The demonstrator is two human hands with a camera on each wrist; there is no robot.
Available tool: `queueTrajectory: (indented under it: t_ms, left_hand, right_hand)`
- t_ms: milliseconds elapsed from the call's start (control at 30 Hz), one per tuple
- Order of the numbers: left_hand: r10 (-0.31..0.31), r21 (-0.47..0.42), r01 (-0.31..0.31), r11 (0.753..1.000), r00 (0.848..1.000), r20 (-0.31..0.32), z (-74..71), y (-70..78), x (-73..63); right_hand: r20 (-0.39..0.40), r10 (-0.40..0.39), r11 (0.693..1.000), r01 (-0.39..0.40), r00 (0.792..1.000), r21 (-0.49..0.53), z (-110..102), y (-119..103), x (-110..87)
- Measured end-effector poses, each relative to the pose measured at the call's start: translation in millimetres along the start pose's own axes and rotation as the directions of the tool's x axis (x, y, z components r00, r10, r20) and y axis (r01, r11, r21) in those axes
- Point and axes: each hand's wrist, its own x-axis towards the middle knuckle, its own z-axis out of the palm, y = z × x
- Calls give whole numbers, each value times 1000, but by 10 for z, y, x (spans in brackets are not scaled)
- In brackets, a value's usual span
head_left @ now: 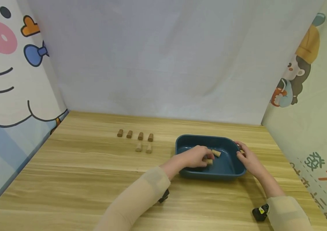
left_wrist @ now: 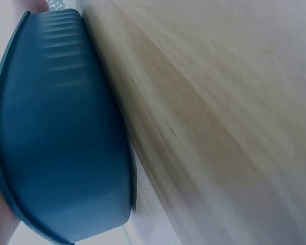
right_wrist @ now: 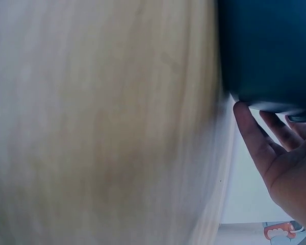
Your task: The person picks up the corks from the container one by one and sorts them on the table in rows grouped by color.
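A dark blue rectangular tray (head_left: 230,175) stands on the table. My left hand (head_left: 196,156) reaches over its near left side, fingers curled down around a pale cork stopper (head_left: 209,161) in the tray. Another pale cork stopper (head_left: 216,153) lies just beyond those fingertips. At the tray's right end, my right hand (head_left: 247,159) grips the rim, thumb on top; the right wrist view shows its fingers (right_wrist: 252,132) against the outer wall. The left wrist view mostly takes in the tray's outer side (left_wrist: 66,127), with the left fingers hidden.
Left of the tray, several brown cork stoppers (head_left: 140,136) stand in a row. Two pale cork stoppers (head_left: 149,148) form a shorter row in front of them. A white cloth (head_left: 157,64) hangs behind the wooden table (head_left: 74,166), with printed cloths at both sides.
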Motion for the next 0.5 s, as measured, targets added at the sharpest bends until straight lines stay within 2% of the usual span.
queueTrajectory:
  t_ms: [233,500]
  left_hand:
    - [-22,-64,21,998,1000,-18,-72,-12,-109]
    - [13,-65,-16,998,999,-49,-148,5,-212]
  right_hand:
    - [7,3,1000,-3,1000,5,-4,-18,-11]
    - [13,-2,1000,2,1000,12,-9,-36,-18]
